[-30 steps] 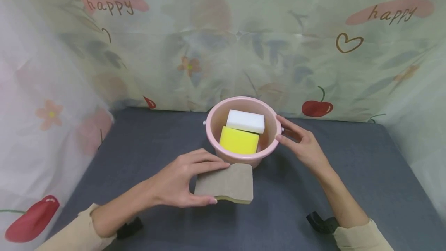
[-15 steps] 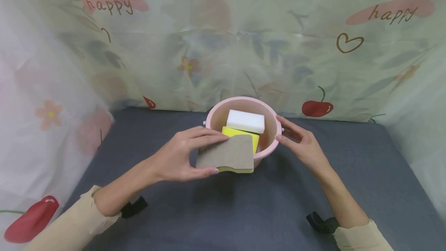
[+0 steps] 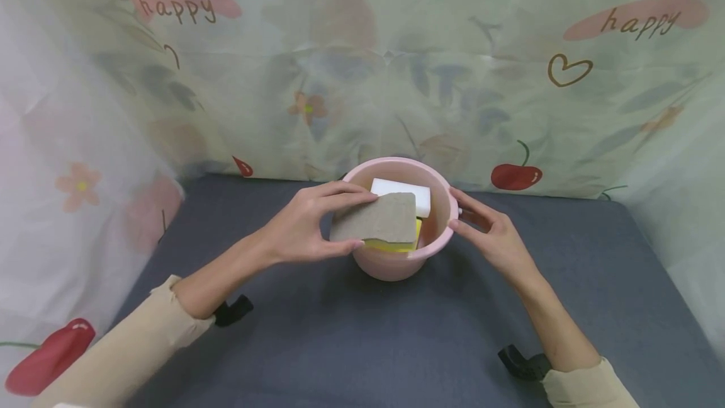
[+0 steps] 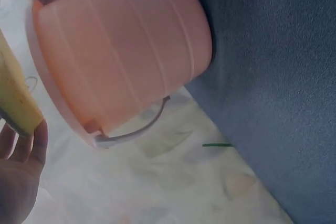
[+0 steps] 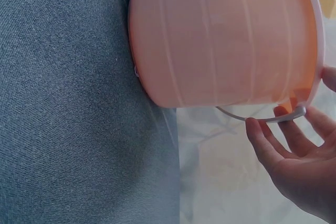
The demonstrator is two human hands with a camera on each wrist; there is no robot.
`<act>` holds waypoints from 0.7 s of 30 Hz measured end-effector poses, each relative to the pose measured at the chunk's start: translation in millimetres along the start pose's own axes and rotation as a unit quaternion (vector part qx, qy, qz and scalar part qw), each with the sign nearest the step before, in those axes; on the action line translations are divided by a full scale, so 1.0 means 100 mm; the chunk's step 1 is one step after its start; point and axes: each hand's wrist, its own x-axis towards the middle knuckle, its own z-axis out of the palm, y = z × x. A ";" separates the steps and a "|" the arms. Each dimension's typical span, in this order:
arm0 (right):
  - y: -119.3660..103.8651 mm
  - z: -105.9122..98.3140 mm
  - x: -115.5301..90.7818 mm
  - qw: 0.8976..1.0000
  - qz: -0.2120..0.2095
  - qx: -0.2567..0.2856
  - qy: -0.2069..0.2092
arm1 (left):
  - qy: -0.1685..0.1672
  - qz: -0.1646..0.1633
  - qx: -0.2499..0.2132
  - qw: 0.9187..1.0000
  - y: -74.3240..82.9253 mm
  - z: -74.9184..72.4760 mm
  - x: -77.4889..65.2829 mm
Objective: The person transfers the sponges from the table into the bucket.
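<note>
A pink bucket (image 3: 391,266) with a thin handle (image 4: 139,132) stands upright on the dark table. My left hand (image 3: 303,222) grips a sponge (image 3: 376,222) by its long edges, thumb nearest me. Its grey face is up and its yellow layer below; it hovers over the bucket's left part. Inside lie a white sponge (image 3: 420,199) and a yellow sponge (image 3: 419,232), the latter mostly hidden beneath the held one. At the bucket's right rim my right hand (image 3: 498,238) holds on, fingers around the handle joint, as the right wrist view shows.
The dark grey cloth-covered table (image 3: 396,339) extends to both sides and in front of the bucket. Patterned curtains (image 3: 385,68) hang close behind it and along both sides. Black wrist-worn pieces (image 3: 518,361) sit at both forearms.
The left hand has carried the grey-and-yellow sponge forward and slightly right, from in front of the bucket to above its opening. The right hand and bucket stay put.
</note>
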 end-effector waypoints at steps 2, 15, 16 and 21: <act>0.00 0.00 0.00 1.000 0.000 0.000 0.000 | 0.000 -0.005 0.000 1.000 -0.05 0.02 0.03; 0.00 0.01 -0.01 1.000 -0.002 -0.005 0.006 | -0.015 -0.044 -0.012 0.999 -0.23 0.12 0.25; 0.00 0.01 -0.01 1.000 -0.002 -0.006 0.006 | -0.017 -0.045 -0.009 0.999 -0.24 0.13 0.26; 0.00 0.01 0.00 1.000 -0.002 -0.008 0.007 | -0.026 -0.046 0.001 0.999 -0.29 0.18 0.33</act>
